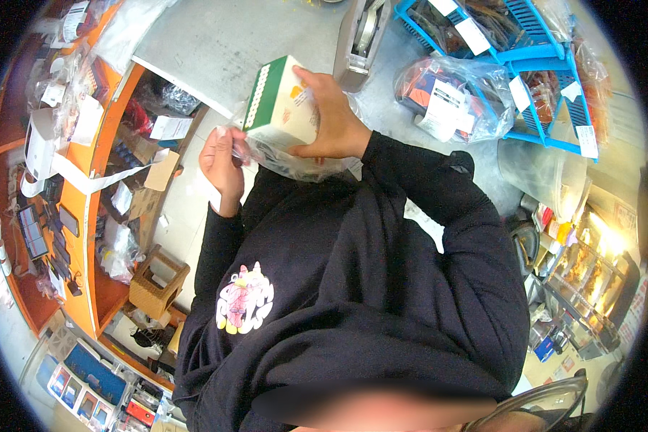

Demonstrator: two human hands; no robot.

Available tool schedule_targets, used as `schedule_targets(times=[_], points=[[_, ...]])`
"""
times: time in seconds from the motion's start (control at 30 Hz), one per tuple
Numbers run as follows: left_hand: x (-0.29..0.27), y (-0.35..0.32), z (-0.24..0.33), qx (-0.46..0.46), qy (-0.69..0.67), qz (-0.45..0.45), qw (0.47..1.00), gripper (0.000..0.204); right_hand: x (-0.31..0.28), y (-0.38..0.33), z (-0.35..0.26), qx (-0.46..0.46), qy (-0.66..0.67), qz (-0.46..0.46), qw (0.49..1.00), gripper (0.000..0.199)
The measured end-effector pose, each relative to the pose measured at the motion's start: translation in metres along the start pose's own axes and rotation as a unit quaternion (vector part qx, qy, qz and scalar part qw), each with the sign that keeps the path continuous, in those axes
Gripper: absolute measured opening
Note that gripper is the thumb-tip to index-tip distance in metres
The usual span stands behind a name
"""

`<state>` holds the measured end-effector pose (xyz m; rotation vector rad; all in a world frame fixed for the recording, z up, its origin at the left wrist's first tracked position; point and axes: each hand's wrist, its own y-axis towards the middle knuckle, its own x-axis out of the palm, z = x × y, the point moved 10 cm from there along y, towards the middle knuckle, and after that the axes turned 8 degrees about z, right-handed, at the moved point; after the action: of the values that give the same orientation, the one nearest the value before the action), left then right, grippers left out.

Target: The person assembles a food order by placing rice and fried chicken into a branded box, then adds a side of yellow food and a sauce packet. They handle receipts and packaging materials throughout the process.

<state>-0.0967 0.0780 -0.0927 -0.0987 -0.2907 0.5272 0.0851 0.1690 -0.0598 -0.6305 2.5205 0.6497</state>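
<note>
My right hand [334,121] is wrapped around a small cream and green cardboard box [286,104], thumb on the near side and fingers at the far end. A clear plastic bag [295,168] hangs about the box's near end; how far it covers the box I cannot tell. To the left of the box, my left hand [222,164] is closed, its fingertips pinching the edge of the bag. Both hands are in front of my chest, near the edge of a grey table [201,43].
A grey tape dispenser [358,47] stands beyond my right hand. Farther right are a plastic-wrapped package [446,101] and blue baskets [547,86] with bagged goods. Orange shelving [86,209] with a label printer [39,147] stands on the left; a woven stool [158,282] is below.
</note>
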Motion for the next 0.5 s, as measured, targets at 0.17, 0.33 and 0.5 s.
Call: schedule_targets(times=[0.17, 0.33, 0.5], points=[[0.039, -0.006, -0.013, -0.066, -0.105, -0.086, 0.988, 0.029, -0.005, 0.001, 0.002, 0.037, 0.186, 0.095, 0.977, 0.132], [0.039, -0.017, -0.007, -0.141, -0.154, -0.092, 0.974, 0.027, 0.003, -0.006, 0.002, 0.05, 0.187, 0.101, 0.976, 0.131], [0.017, -0.005, 0.035, -0.027, -0.034, -0.069, 0.997, 0.042, -0.005, -0.022, -0.036, -0.09, -0.088, -0.063, 0.99, 0.103]])
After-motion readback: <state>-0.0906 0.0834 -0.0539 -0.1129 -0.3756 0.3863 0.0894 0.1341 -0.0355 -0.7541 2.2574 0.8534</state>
